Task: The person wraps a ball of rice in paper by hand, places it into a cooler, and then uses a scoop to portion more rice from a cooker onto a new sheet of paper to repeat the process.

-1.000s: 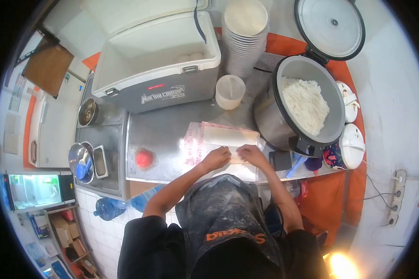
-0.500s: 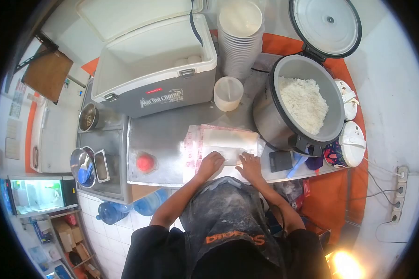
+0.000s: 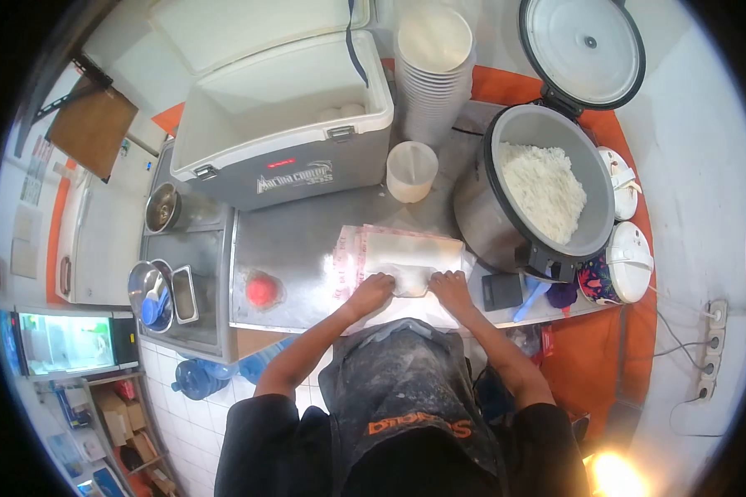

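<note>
A small translucent packet with whitish contents (image 3: 411, 281) lies lengthwise between my two hands, over a stack of white sheets with pink print (image 3: 352, 248). My left hand (image 3: 375, 291) is closed on its left end, fingers curled in. At the other end, my right hand (image 3: 449, 290) pinches the packet's edge with bent fingers. What exactly is inside the packet cannot be made out. The sheets lie on the metal counter (image 3: 307, 232), close to its front edge and to my apron.
To the right stands an open rice cooker (image 3: 506, 207) filled with cooked rice (image 3: 547, 186). An open cooler box (image 3: 282, 166), stacked tubs (image 3: 427, 91) and a white container (image 3: 412, 171) are behind. A red round item (image 3: 262, 290) sits left; a dark flat device (image 3: 502, 291) lies right.
My fingers have gone from resting flatter over the packet to gripping its two ends, and the packet shows more plainly between them. The whole view has shifted slightly.
</note>
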The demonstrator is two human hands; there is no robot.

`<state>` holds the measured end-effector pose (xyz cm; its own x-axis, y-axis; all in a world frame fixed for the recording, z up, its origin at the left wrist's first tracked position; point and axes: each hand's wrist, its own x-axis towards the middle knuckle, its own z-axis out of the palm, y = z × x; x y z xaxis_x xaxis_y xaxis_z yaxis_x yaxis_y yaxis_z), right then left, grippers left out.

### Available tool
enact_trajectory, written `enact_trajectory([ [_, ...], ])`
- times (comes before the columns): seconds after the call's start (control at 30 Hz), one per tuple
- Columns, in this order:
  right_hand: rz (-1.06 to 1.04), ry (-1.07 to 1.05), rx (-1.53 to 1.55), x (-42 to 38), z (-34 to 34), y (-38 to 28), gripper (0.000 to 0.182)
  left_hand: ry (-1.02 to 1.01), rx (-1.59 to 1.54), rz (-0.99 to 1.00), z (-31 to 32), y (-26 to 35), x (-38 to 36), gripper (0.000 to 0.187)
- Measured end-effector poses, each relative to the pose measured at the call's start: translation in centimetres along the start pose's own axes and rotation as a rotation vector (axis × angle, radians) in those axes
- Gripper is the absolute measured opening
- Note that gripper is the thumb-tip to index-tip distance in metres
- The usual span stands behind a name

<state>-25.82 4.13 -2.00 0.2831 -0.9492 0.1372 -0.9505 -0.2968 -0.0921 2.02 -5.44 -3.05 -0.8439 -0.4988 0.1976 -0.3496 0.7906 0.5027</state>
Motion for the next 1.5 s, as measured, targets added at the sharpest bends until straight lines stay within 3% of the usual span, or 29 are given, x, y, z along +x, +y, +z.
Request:
enact_trajectory([
  [0.17,0.068,-0.221,0.136,1.5,-0.1,1.1,0.014,-0.138,-0.159,-0.058,0.6,-2.5,1.7,0.021],
  [0.23,0.274,-0.216,0.444,1.7,0.4,1.6,0.021,-0.131,-0.439,-0.416,-0.2,-2.2,2.5,0.019],
  [0.27,0.268,-0.214,0.442,1.9,0.6,1.8,0.021,-0.125,-0.436,-0.416,-0.6,-1.8,2.8,0.019],
  [0.33,0.493,-0.216,0.641,2.0,1.0,1.7,0.033,0.01,-0.53,-0.611,-0.8,-0.8,3.2,0.019],
  [0.47,0.556,-0.149,0.609,2.4,0.8,0.6,0.032,0.045,-0.16,-0.454,1.1,-0.1,3.3,0.012],
  [0.53,0.503,-0.178,0.525,2.3,0.9,0.2,0.025,-0.067,0.078,-0.322,2.2,0.2,3.0,0.01],
  [0.7,0.361,-0.033,0.747,1.7,0.1,2.2,0.022,0.026,0.006,-0.288,0.7,0.7,2.6,0.012],
  [0.77,0.508,-0.201,1.221,2.1,-2.0,3.3,0.019,0.275,-0.266,-0.305,-1.0,2.2,2.7,0.009],
  [0.8,0.504,-0.2,1.226,2.3,-2.7,2.9,0.019,0.274,-0.26,-0.307,-2.0,3.7,3.2,0.009],
  [0.87,0.662,0.123,2.419,2.6,-3.9,1.3,0.024,0.503,-0.459,-0.326,-4.5,8.2,5.3,0.008],
  [0.93,0.749,0.183,2.535,3.8,-4.8,0.3,0.027,0.58,-0.402,-0.279,-6.3,11.3,7.2,0.007],
  [1.0,0.642,0.313,2.656,4.8,-5.0,-0.5,0.028,0.586,-0.309,-0.29,-8.1,13.5,8.5,0.007],
  [1.03,0.559,0.216,2.789,5.0,-4.3,-0.3,0.03,0.598,-0.247,-0.26,-8.5,14.2,9.0,0.01],
  [1.07,0.556,0.207,2.794,4.7,-3.7,-0.3,0.03,0.599,-0.24,-0.265,-9.0,14.8,9.2,0.01],
  [1.13,0.681,0.265,2.204,5.2,-4.5,-0.5,0.03,0.533,-0.112,-0.276,-9.7,15.2,9.8,0.009],
  [1.27,0.662,0.119,1.94,5.8,-6.9,1.5,0.031,0.484,-0.023,-0.284,-10.8,14.8,9.8,0.007],
  [1.37,0.353,-0.337,1.531,6.1,-13.1,4.8,0.036,0.457,0.031,-0.262,-11.4,14.2,9.2,0.009],
  [1.4,0.346,-0.331,1.521,6.1,-13.5,5.6,0.036,0.452,0.004,-0.261,-12.0,14.2,9.2,0.009],
  [1.47,0.212,-0.413,1.879,5.9,-14.1,6.4,0.044,0.46,-0.022,-0.259,-12.7,14.5,9.3,0.009],
  [1.5,0.107,-0.463,1.972,5.8,-14.4,6.5,0.056,0.499,-0.093,-0.256,-12.9,14.8,9.1,0.009],
])
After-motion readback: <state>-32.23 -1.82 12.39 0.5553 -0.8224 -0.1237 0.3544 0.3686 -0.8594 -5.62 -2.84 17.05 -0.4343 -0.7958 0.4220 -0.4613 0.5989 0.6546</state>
